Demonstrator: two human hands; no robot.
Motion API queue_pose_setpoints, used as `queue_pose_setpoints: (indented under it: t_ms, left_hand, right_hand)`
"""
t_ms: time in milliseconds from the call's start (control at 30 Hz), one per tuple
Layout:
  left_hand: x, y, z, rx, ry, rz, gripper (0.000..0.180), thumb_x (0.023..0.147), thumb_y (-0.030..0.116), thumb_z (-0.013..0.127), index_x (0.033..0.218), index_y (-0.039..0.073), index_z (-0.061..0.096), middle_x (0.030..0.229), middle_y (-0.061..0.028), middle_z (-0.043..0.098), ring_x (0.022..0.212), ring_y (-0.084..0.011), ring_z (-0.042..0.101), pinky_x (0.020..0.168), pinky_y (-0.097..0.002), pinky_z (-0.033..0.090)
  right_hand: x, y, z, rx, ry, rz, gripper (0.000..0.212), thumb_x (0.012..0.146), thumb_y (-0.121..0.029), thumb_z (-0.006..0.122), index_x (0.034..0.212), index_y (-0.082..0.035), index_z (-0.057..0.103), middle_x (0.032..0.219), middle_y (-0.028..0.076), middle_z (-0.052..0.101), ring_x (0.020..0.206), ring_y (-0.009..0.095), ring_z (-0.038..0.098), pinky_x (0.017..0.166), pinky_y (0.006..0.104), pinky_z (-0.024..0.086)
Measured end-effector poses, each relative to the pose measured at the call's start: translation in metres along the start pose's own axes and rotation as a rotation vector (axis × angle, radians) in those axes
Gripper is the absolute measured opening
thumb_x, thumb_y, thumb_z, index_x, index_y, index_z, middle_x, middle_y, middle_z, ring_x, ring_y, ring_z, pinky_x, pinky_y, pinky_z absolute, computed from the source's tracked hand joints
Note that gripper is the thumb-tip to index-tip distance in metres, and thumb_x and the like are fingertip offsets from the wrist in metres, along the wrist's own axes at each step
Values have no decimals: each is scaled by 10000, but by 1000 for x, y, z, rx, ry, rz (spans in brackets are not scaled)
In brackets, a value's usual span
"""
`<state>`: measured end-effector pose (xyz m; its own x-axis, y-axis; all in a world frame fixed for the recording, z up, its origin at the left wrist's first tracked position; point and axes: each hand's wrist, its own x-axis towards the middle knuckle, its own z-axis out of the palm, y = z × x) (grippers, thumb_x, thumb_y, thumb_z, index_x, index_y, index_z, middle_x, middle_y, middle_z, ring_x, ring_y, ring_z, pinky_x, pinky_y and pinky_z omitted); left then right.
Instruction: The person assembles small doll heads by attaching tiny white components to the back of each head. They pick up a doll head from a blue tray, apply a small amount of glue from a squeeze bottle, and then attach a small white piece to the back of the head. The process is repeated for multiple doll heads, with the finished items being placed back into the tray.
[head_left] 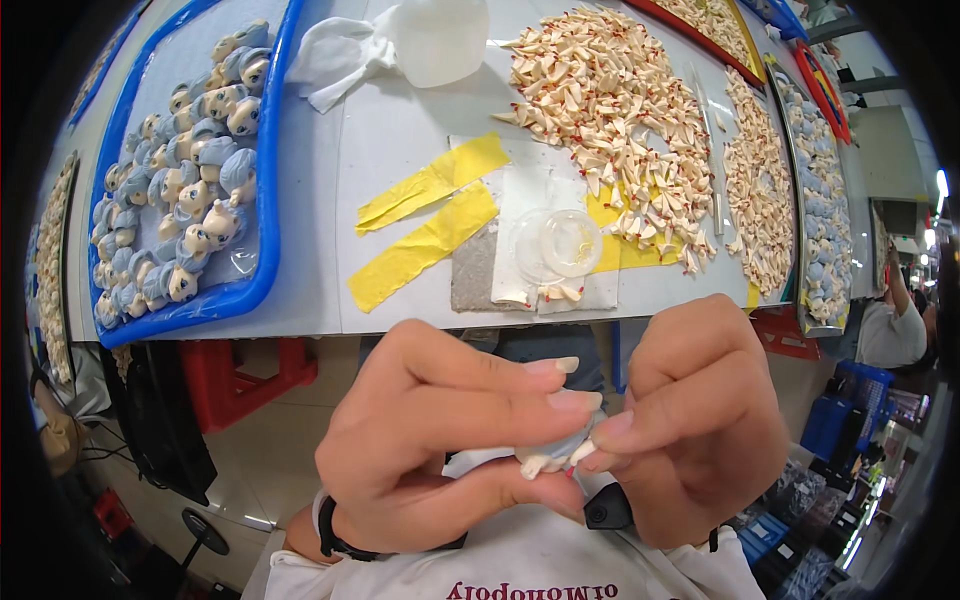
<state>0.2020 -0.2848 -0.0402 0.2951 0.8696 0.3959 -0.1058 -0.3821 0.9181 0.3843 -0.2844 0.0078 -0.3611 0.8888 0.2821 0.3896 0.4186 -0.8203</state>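
Your left hand (440, 440) and right hand (690, 425) meet below the near edge of the table (400, 130), over your lap, both closed narrow on one small figure part (555, 455). The part is pale w/ a grey-blue bit; most of it is hidden by your fingers, so exact shape can't be told. Left thumb sits under it, left fingertips (570, 400) on top; right fingertips (610, 430) pinch it from the other side. A black wristband (335, 535) is on your left wrist.

On the table, near edge, centre: clear round lid (560, 243) resting on a white sheet over a grey pad (472, 275), w/ a few pale pieces (555, 292) just beside it toward you. Two yellow tape strips (425, 215) lie slanted left of the lid, touching the pad. Behind and right of the lid: large heap of cream parts w/ red tips (610, 110), spreading to the far edge; a second heap (755, 190) near the right edge.

Left side: blue tray (262, 220) holding rows of blue-haired doll heads (185, 180), packed close. Far edge, centre: white translucent container (440, 40) w/ a white cloth (340, 55) touching it.

Right edge of view: another person's back (890, 330), well apart from your hands.
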Motion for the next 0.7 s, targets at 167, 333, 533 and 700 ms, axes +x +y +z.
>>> queue_pose_setpoints:
  t_ms: [167, 333, 533, 700]
  left_hand:
    - [1, 4, 9, 40, 140, -9, 396, 585, 66, 806, 942, 8, 644, 889, -137, 588, 766, -175, 594, 641, -229, 473]
    - [3, 0, 13, -8, 209, -148, 372, 569, 67, 814, 901, 27, 654, 867, -127, 613, 791, -170, 571, 690, -226, 468]
    - [-7, -8, -10, -133, 287, -161, 572, 599, 72, 817, 1031, 23, 444, 1004, -138, 448, 769, -199, 614, 677, -269, 540]
    - [-1, -9, -14, -158, 205, -131, 603, 622, 109, 809, 1081, 12, 432, 1012, -154, 470, 822, -208, 593, 663, -284, 538]
  right_hand:
    - [0, 13, 10, -39, 101, -129, 320, 634, 13, 711, 870, -123, 543, 724, 18, 489, 606, 132, 425, 527, 268, 309]
    - [-1, 18, 13, -55, 216, -120, 245, 657, 38, 669, 845, -88, 576, 747, 45, 537, 589, 134, 458, 515, 249, 340]
    - [-11, 49, -77, -365, 403, 290, 169, 655, 53, 627, 810, -12, 611, 791, 82, 560, 735, 225, 522, 654, 296, 413]
    - [-8, 74, -91, -767, 149, 230, 128, 633, 31, 630, 747, -22, 603, 841, 87, 561, 791, 243, 513, 697, 321, 405]
